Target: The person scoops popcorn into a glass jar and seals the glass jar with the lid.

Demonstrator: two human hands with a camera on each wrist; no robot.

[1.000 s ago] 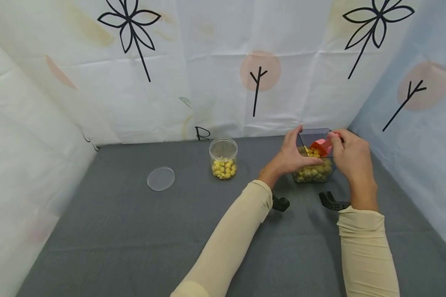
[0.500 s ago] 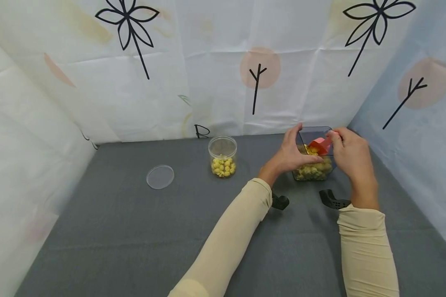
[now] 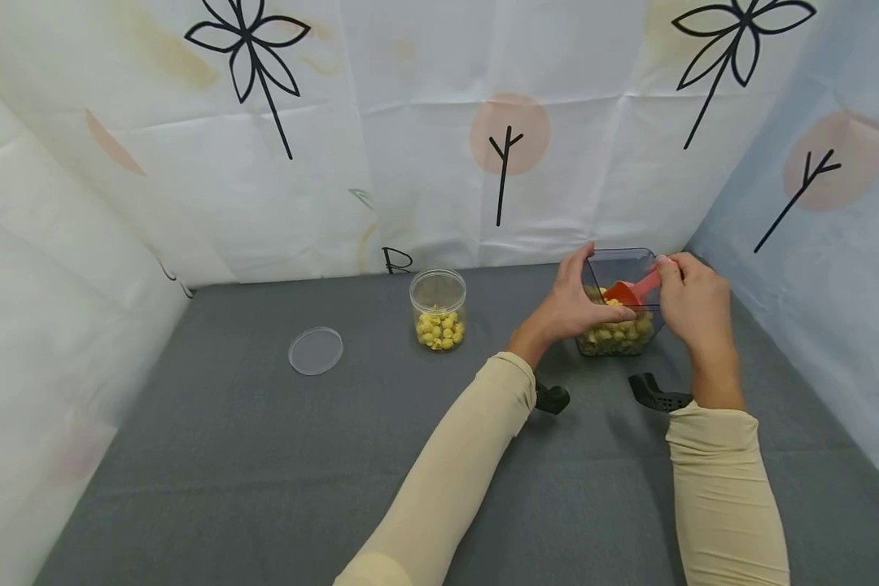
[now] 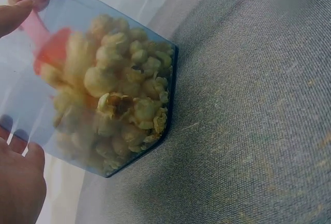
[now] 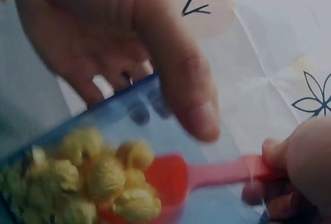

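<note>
A clear square-sided container (image 3: 621,262) partly filled with yellow popcorn (image 4: 111,84) stands at the back right. My left hand (image 3: 573,303) holds it at the left, thumb across the near side and fingers along the left wall. My right hand (image 3: 697,308) grips the pink handle of a scoop (image 3: 624,293) over the container's right side. The scoop's red bowl reaches inside, down among the popcorn. In the right wrist view, the scoop (image 5: 217,176) lies behind popped kernels that partly cover its bowl, and the left thumb reaches over the rim.
A round clear jar (image 3: 438,313) without a lid, about half full of popcorn, stands left of the hands. Farther left a clear round lid (image 3: 316,351) lies flat on the grey cloth (image 3: 264,456). Printed fabric walls (image 3: 410,146) border the back and sides.
My right hand has shifted slightly right, and the scoop has tilted so more of its handle shows and its bowl points farther left into the popcorn. The left hand keeps its hold.
</note>
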